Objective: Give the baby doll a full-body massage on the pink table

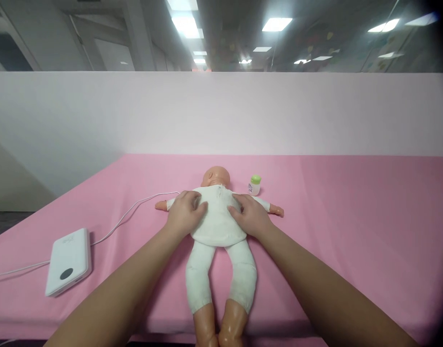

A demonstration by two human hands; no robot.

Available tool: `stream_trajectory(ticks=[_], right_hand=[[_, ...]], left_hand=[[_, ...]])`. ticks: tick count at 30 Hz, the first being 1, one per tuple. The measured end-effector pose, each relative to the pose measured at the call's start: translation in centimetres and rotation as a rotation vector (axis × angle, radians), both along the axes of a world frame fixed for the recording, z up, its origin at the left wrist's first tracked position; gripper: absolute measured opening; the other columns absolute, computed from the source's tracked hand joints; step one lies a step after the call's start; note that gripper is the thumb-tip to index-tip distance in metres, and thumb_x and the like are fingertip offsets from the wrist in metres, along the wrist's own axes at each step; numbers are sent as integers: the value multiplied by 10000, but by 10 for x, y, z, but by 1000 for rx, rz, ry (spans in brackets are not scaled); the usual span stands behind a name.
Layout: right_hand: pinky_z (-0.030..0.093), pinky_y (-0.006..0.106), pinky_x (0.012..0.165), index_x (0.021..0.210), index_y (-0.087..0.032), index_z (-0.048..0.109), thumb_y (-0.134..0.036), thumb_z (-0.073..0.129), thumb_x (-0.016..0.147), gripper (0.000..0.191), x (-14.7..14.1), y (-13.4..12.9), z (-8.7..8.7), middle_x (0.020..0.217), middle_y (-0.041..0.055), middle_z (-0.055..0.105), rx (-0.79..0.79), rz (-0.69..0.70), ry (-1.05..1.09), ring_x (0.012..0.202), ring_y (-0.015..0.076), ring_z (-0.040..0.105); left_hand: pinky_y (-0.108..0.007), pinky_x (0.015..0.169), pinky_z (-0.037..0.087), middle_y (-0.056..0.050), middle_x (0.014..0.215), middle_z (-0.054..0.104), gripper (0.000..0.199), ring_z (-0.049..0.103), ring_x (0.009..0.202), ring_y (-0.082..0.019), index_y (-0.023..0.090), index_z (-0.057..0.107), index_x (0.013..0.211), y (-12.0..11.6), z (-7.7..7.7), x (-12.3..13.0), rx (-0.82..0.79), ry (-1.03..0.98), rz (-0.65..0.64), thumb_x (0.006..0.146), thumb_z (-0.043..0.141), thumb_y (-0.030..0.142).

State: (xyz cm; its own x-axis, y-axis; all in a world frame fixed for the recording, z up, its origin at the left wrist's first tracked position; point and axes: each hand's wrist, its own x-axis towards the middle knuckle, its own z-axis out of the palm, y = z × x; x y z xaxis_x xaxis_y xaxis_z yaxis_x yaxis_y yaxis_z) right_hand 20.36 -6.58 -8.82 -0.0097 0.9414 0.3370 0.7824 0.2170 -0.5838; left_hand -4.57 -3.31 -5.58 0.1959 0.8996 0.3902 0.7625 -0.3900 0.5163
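Note:
A baby doll (217,217) with a white cloth body lies belly-down, its head at the far end and its bare plastic feet close to me. My left hand (187,210) rests on the left side of the doll's upper back, thumb apart from the fingers. On the opposite side, my right hand (252,213) touches the back in the same way, its thumb pointing inward. Both hands look open, fingers slightly bent, with the middle of the back bare between them. The doll's arms stretch out sideways beyond my hands.
Beyond the right hand stands a small jar with a green lid (255,185). A white power bank (69,262) lies at the left, with a white cable (125,218) running toward the doll. The pink-covered table (351,231) ends at a white partition (243,113).

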Motion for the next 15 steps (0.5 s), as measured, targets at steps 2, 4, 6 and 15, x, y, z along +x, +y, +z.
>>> stream_trajectory(ticks=[2, 4, 6, 15], right_hand=[[465, 515, 1118, 1528, -216, 520, -587, 504, 1021, 628, 2, 0, -1, 1478, 149, 577, -75, 25, 31, 1359, 320, 558], [438, 526, 1154, 1584, -221, 448, -620, 483, 1026, 687, 3, 1, -4, 1535, 155, 525, -108, 46, 50, 1421, 326, 508], [377, 547, 1213, 1624, -238, 382, -640, 483, 1021, 732, 1, 3, -6, 1611, 143, 444, -126, 78, 47, 1498, 331, 425], [319, 512, 1280, 1659, -284, 289, -375, 504, 1029, 672, -9, -3, 0, 1675, 76, 374, -42, 235, 46, 1551, 263, 359]], left_hand=[[-442, 792, 531, -90, 1000, 746, 457, 698, 919, -300, 217, 678, 982, 3, 3, -6, -129, 30, 71, 940, 504, 638], [-422, 712, 498, -93, 857, 742, 566, 700, 816, -305, 216, 654, 826, 8, 2, -10, -282, 76, 51, 934, 436, 727], [-416, 695, 486, -103, 808, 737, 637, 706, 791, -312, 213, 635, 747, 12, -2, -11, -365, 81, 6, 921, 398, 779], [-393, 781, 544, -80, 1015, 743, 491, 699, 981, -296, 194, 638, 1004, -3, -6, 11, -352, -269, -171, 905, 600, 674]])
